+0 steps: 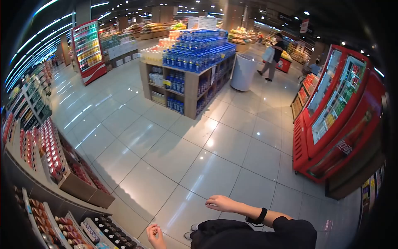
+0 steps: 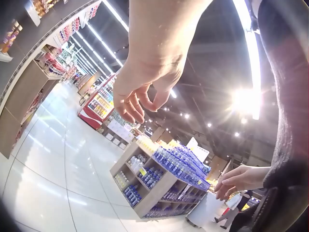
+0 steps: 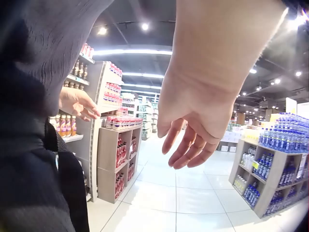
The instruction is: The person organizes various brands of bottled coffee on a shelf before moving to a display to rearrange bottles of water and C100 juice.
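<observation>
Dark capped bottles [image 1: 108, 230], cylindrical and likely smooth, rigid and fairly weighty, best gripped round the body, sat at lower left near the left hand [image 1: 155, 237], loosely bent and empty. Plastic-looking blue bottles [image 1: 186, 61] topped a wood-grained display [image 1: 190, 94]. The right hand [image 1: 224, 203], relaxed, held nothing.
</observation>
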Motion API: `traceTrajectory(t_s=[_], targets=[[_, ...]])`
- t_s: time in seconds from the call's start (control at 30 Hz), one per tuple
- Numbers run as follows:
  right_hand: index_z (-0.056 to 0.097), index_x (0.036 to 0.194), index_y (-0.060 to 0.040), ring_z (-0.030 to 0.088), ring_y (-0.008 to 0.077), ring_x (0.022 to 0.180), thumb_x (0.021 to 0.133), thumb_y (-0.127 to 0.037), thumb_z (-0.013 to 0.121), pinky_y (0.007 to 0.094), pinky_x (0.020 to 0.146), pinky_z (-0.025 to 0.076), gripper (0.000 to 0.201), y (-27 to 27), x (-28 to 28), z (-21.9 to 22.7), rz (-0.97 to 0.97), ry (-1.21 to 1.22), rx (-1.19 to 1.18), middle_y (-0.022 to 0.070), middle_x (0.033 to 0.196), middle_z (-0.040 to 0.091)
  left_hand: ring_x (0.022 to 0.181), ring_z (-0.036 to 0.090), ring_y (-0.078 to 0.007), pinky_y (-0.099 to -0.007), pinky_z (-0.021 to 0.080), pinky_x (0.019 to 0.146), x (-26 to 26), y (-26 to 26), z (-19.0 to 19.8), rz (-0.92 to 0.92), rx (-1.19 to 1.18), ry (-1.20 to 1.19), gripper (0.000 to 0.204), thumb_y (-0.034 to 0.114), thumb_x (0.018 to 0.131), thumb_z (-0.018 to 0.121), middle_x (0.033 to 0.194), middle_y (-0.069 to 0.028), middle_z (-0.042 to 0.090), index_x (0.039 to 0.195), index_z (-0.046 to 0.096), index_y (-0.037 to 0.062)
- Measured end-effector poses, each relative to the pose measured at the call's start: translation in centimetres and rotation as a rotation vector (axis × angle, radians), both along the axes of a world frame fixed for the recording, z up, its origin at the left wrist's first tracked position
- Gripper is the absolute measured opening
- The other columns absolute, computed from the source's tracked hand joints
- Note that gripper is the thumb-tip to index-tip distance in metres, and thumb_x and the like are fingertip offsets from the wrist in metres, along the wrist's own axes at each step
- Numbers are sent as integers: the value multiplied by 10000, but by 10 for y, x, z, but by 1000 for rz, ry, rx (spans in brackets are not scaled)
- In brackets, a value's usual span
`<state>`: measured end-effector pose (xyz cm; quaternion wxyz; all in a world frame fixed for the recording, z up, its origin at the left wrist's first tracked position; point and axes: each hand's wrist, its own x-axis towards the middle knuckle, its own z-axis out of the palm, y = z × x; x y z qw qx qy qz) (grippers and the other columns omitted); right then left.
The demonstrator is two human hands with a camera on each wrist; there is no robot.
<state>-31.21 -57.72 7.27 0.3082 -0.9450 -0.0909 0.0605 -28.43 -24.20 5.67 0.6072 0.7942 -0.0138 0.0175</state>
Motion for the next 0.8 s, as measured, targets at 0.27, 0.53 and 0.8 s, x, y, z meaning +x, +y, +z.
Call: traceTrajectory(t_s=[0.27,0.53,0.8], targets=[[614,943,-76,598,287,857,892,-246,526,394,755,486,198,9,-19,-4,-85,1,10,105,878,618,855,581,-163,-246,458,704,16,4,-2,-23,-60,16,26,-9,834,561,1039,-109,523,818,541,-2],[617,958,-74,604,288,857,899,-255,513,389,759,491,217,35,-6,-11,-44,22,9,106,904,623,850,572,-168,-258,462,715,15,30,-8,-36,18,-12,31,-10,822,566,1023,-110,532,806,540,-8],[620,1010,-81,600,277,883,915,-281,510,373,778,488,247,54,35,-15,46,123,-17,104,941,617,825,564,-180,-269,464,710,22,55,7,116,27,24,33,9,812,582,967,-107,559,804,556,-11]])
